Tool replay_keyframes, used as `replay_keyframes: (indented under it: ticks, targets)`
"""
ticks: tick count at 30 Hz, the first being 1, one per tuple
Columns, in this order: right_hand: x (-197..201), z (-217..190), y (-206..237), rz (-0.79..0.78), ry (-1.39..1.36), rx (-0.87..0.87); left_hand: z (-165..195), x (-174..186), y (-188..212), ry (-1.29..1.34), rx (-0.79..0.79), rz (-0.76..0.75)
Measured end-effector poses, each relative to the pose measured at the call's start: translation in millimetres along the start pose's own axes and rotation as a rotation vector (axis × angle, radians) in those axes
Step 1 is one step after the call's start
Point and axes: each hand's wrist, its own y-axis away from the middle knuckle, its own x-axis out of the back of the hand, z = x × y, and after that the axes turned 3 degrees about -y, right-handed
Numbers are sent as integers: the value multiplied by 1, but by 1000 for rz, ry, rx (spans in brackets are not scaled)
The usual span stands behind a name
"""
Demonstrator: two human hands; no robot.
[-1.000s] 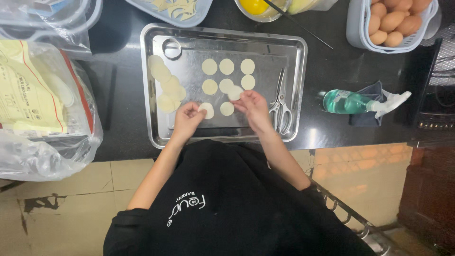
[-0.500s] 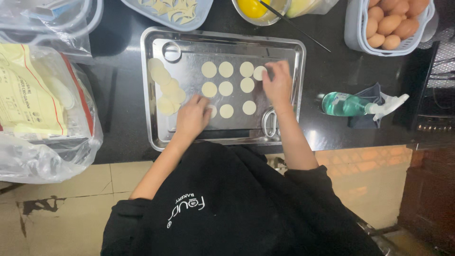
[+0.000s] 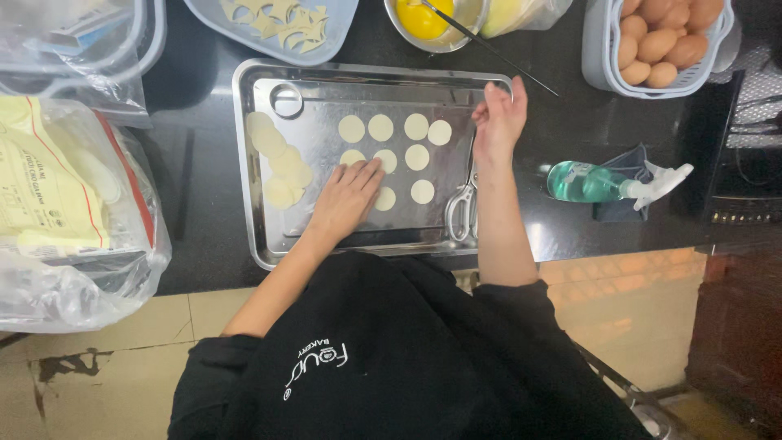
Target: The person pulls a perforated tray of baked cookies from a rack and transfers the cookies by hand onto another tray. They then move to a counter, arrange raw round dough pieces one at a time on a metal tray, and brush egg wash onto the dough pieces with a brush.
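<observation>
A steel baking tray (image 3: 326,232) lies on the black counter. Several small round dough discs (image 3: 416,126) lie in rows on it, and a loose pile of discs (image 3: 277,159) sits at its left. My left hand (image 3: 346,195) lies flat on the tray, fingers on the discs of the lower left rows. My right hand (image 3: 498,118) hovers over the tray's right rim, fingers apart and holding nothing. Scissors (image 3: 463,204) lie at the tray's right side, below that hand.
A round cutter (image 3: 286,99) sits in the tray's far left corner. Behind the tray stand a tub of dough scraps (image 3: 277,20), a bowl of yolk (image 3: 428,20) with a brush, and a basket of eggs (image 3: 656,41). A spray bottle (image 3: 603,181) lies right; plastic bags (image 3: 65,204) left.
My right hand moved from the lower middle of the tray up to its far right rim. My left hand slid right onto the lower discs. More discs now lie in rows.
</observation>
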Motion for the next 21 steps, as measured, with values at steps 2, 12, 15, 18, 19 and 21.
replay_keyframes:
  ticks: [2, 12, 15, 18, 19, 21]
  targets:
    - [-6, -6, -26, -20, 12, -14, -4, 10, 9, 46, 31, 19]
    - [-25, 17, 15, 44, 169, -222, -49, 54, 62, 71, 639, 69]
    - [-48, 44, 76, -121, 479, 81, -47, 51, 61, 93, 698, 44]
    - [-79, 62, 143, -619, 944, 213, -42, 48, 60, 77, 683, 133]
    - [-93, 67, 157, -751, 981, 297, -43, 47, 59, 87, 684, 123]
    - [-117, 75, 175, -905, 1038, 407, -46, 46, 57, 109, 676, 124]
